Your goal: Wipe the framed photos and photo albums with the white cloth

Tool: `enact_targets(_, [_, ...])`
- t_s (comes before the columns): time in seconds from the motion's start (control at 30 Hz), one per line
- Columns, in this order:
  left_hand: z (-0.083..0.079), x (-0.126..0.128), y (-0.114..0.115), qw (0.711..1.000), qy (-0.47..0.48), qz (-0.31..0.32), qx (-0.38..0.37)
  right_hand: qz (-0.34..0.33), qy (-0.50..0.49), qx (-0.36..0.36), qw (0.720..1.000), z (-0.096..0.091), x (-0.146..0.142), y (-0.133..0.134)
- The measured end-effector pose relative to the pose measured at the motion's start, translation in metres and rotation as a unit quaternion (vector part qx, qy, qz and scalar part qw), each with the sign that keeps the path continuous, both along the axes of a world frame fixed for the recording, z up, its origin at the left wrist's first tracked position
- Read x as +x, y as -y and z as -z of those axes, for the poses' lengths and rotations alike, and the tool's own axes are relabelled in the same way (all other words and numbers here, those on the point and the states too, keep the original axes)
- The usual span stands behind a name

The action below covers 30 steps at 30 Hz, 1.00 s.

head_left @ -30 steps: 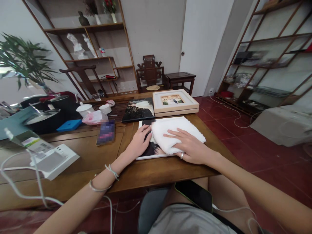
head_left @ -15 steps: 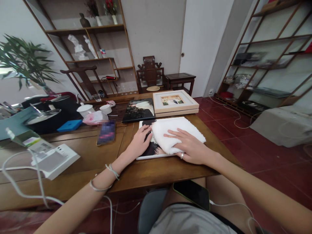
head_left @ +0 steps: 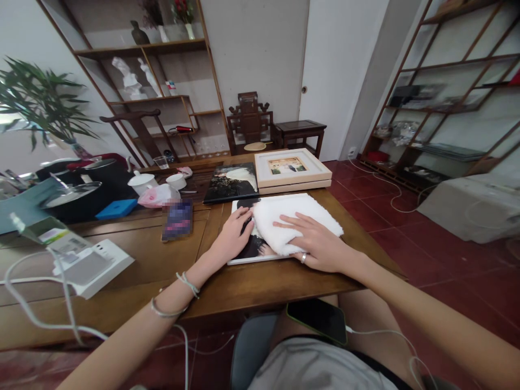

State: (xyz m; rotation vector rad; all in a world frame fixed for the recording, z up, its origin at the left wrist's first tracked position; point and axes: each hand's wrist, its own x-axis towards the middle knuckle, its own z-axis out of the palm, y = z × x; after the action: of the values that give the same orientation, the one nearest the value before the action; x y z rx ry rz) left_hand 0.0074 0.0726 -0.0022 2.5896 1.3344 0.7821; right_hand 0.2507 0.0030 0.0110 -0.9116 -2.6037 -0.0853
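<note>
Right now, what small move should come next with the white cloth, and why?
I'd probably slide the white cloth slightly toward the left hand: the right hand lies spread on it, and the photo panel shows uncovered by cloth where that left hand rests.

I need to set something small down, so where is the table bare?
The table is bare between the white box and the photo board under the left hand, and along the board's near edge. Back left is crowded: black pot, blue block, pink bag.
</note>
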Motion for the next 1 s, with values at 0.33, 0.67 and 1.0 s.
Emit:
enact_targets(0.33, [0.000, 0.001, 0.000, 1.000, 0.007, 0.005, 0.010, 0.006, 0.033, 0.015, 0.999, -0.002, 0.000, 0.000])
enact_targets(0.67, [0.002, -0.001, -0.001, 1.000, 0.008, -0.006, 0.000, 0.097, 0.013, -0.009, 0.995, -0.010, 0.002, -0.050])
enact_targets(1.0, [0.003, 0.000, -0.002, 1.000, 0.006, 0.002, 0.001, 0.057, 0.019, -0.052, 0.997, -0.013, -0.017, 0.025])
